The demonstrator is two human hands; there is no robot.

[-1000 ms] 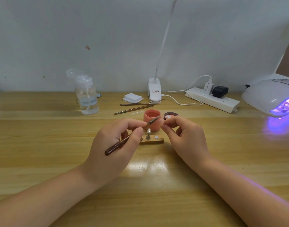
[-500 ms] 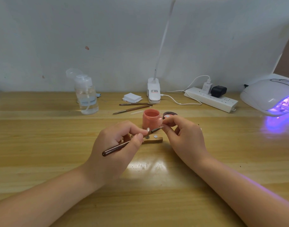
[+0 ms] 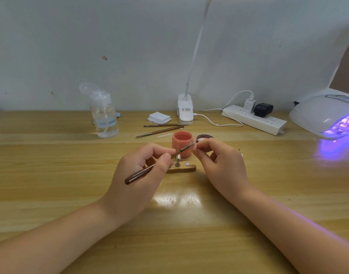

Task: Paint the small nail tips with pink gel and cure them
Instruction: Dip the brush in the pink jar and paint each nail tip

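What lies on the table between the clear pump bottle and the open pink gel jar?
In the head view, two slim brown-handled brushes lie there on the wooden table, between the clear pump bottle and the pink gel jar.

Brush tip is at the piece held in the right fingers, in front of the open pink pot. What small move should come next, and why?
Probably a short stroke of the brush over the nail tip. The left hand grips the brush with its bristles at the tip pinched by the right hand, and the pink gel pot stands open just behind.
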